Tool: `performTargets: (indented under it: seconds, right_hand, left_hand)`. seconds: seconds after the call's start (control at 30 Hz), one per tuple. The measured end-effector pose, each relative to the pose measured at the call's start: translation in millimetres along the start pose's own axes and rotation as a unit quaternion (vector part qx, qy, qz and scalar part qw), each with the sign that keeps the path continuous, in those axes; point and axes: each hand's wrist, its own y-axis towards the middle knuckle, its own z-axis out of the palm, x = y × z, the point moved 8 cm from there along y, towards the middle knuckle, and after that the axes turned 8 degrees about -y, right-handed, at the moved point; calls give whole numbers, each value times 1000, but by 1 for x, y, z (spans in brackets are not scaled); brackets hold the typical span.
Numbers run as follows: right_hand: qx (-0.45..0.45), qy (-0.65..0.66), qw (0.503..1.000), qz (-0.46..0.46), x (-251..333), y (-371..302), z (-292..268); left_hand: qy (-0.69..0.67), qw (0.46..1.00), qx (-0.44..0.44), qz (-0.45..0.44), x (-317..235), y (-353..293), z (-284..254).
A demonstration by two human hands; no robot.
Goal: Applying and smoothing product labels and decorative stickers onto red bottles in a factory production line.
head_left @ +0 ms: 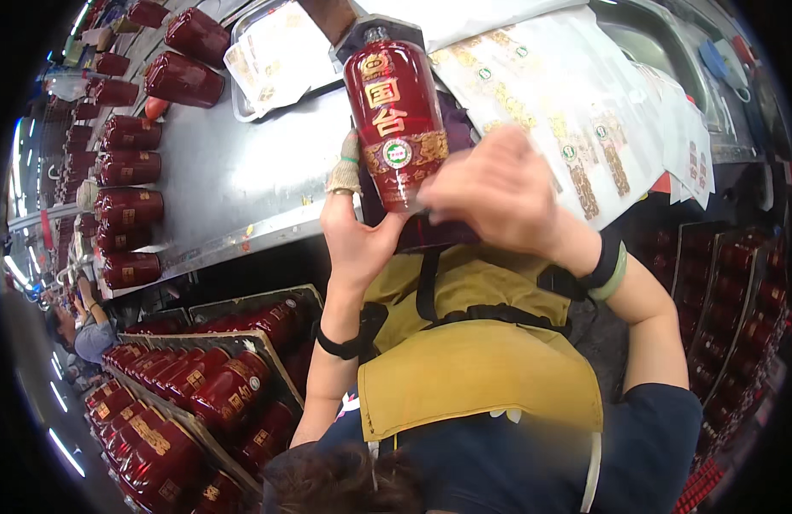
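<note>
A dark red glass bottle (396, 111) with gold markings, a patterned band and a round green-and-white emblem lies with its neck away from me. My left hand (362, 236) holds it from the left, thumb by the base, with a knitted finger cover and a ring on one finger. At the lower right of the bottle is my right hand (503, 193), its fingers curled but smeared by motion. Its thumb side is close to the bottle's base; whether it touches is unclear. Dark cloth (456, 120) lies under the bottle.
Sheets of gold-and-green labels (541, 94) spread on the right of the metal table (233, 163). A tray (242, 94) with label sheets stands behind. Red bottles (131, 206) line the left. Crates of bottles (212, 377) stand below on both sides. A person (92, 330) is at far left.
</note>
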Motion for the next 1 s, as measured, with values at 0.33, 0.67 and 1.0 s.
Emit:
performTargets:
  seconds: [0.33, 0.67, 1.0]
  right_hand:
    - [-32, -102, 993, 44, -12, -10, -16]
    - [90, 46, 994, -32, 13, 19, 15]
    - [-4, -18, 1000, 1, -31, 16, 14]
  left_hand:
    - [28, 999, -22, 23, -25, 0, 1]
    - [-22, 999, -26, -32, 0, 2, 3]
    - [-46, 995, 83, -9, -27, 17, -16]
